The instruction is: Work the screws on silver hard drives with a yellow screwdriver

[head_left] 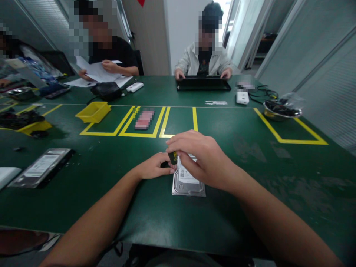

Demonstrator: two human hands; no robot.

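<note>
green bench (278,178); rigid, dense hard drive (188,181), best gripped by edges. right hand (200,157) pinches screwdriver (172,157) above it, left hand (154,167) steadies tip.

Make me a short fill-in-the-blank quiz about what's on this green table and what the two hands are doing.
1. Both hands meet at the top edge of a silver ______ lying flat on the green table.
2. The right hand pinches a small black tool with a ______ band.
3. The left hand rests at the drive's upper ______ corner.
4. A yellow ______ sits on the table far to the left of the hands.

Missing words: hard drive; yellow; left; tray.
</note>
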